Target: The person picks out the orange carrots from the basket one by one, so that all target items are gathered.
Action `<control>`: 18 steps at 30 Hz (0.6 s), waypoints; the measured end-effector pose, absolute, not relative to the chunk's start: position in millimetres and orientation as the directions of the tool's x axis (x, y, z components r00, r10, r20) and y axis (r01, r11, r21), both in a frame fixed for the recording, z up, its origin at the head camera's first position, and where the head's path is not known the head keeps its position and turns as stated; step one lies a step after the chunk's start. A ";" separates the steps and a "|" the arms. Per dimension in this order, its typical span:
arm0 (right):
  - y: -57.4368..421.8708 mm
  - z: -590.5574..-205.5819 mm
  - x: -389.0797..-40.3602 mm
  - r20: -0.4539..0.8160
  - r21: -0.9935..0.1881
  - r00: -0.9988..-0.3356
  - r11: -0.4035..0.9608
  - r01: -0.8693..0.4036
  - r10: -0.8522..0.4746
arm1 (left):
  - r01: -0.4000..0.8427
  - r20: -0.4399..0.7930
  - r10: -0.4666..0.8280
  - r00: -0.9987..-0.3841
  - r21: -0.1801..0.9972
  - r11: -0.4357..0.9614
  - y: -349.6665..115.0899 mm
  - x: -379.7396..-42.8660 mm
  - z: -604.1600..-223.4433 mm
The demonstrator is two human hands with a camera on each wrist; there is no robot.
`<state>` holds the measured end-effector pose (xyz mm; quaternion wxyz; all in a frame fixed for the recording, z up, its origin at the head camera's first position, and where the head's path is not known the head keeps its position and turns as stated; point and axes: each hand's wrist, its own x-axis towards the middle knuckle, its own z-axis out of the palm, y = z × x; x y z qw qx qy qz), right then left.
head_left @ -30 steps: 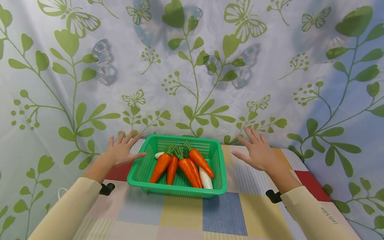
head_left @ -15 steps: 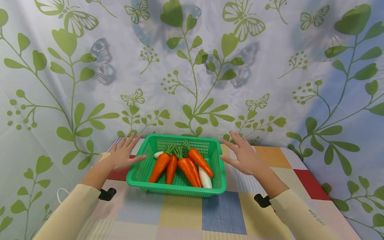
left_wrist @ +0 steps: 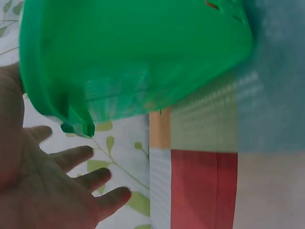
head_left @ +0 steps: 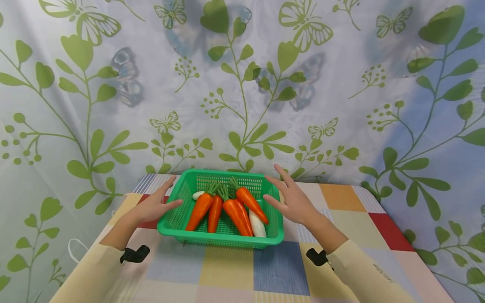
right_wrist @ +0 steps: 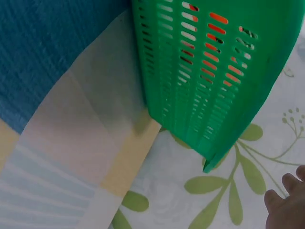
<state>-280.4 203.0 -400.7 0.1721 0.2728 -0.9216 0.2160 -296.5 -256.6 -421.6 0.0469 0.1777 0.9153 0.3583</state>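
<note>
A green plastic basket (head_left: 223, 240) with slotted walls stands on the table in the head view. Several orange carrots (head_left: 201, 210) with green tops lie inside, along with a white radish-like vegetable (head_left: 258, 225) at the right and a partly hidden white piece (head_left: 198, 195) at the left. My left hand (head_left: 151, 207) is beside the basket's left wall, fingers spread. In the left wrist view, its palm and extended fingers show beside the basket. My right hand (head_left: 293, 202) hovers at the right rim with fingers extended; I cannot tell whether it touches. Neither hand holds anything.
A patchwork cloth (head_left: 227, 269) in coloured squares covers the table. Behind it hangs a pale curtain (head_left: 242, 84) printed with leaves and butterflies. A white cable (head_left: 73, 250) hangs at the left edge. Black camera mounts (head_left: 135, 254) sit at both wrists.
My right hand has moved left, from well beside the basket to its right rim. The left hand has turned slightly near the left wall. The basket and vegetables stay in place.
</note>
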 end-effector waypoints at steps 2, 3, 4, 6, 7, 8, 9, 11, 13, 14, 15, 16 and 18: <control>199.2 -401.9 -280.8 0.441 -0.329 -0.791 0.743 -0.583 -0.425 | 0.250 0.012 0.343 -0.939 0.708 0.661 -256.8 -295.9 -422.1; 197.4 -403.1 -281.7 0.445 -0.340 -0.788 0.734 -0.588 -0.425 | 0.230 -0.002 0.334 -0.942 0.721 0.654 -256.9 -295.6 -422.3; 195.7 -404.3 -282.4 0.445 -0.353 -0.787 0.725 -0.592 -0.426 | 0.209 -0.014 0.325 -0.946 0.737 0.642 -256.8 -295.3 -422.4; 191.6 -406.7 -284.1 0.438 -0.383 -0.788 0.704 -0.598 -0.432 | 0.170 -0.033 0.297 -0.954 0.759 0.629 -257.0 -295.0 -423.4; 189.5 -407.7 -285.0 0.430 -0.401 -0.791 0.694 -0.598 -0.434 | 0.152 -0.040 0.281 -0.959 0.764 0.627 -257.0 -294.9 -423.9; 187.3 -408.8 -285.9 0.422 -0.419 -0.793 0.682 -0.600 -0.439 | 0.134 -0.045 0.264 -0.964 0.770 0.623 -257.1 -294.7 -424.2; 185.4 -409.8 -286.7 0.414 -0.437 -0.795 0.670 -0.600 -0.443 | 0.122 -0.047 0.251 -0.967 0.777 0.618 -257.1 -294.5 -424.5; 181.8 -411.0 -287.5 0.395 -0.470 -0.800 0.649 -0.598 -0.451 | 0.103 -0.045 0.223 -0.974 0.787 0.609 -257.6 -294.2 -425.4; 179.1 -412.6 -288.6 0.383 -0.489 -0.802 0.637 -0.597 -0.458 | 0.090 -0.043 0.204 -0.978 0.798 0.597 -258.3 -293.9 -426.0; 178.0 -413.1 -289.1 0.381 -0.497 -0.802 0.630 -0.597 -0.460 | 0.082 -0.045 0.201 -0.979 0.809 0.583 -258.9 -293.8 -426.4; 177.1 -413.6 -289.5 0.378 -0.505 -0.803 0.624 -0.596 -0.461 | 0.075 -0.048 0.197 -0.979 0.817 0.571 -259.3 -294.0 -427.1; 176.1 -413.6 -289.8 0.377 -0.512 -0.802 0.617 -0.598 -0.463 | 0.063 -0.055 0.192 -0.980 0.826 0.560 -260.0 -294.1 -427.5; 174.3 -413.5 -290.5 0.373 -0.527 -0.802 0.605 -0.597 -0.466 | 0.032 -0.081 0.184 -0.980 0.841 0.540 -260.2 -294.5 -428.5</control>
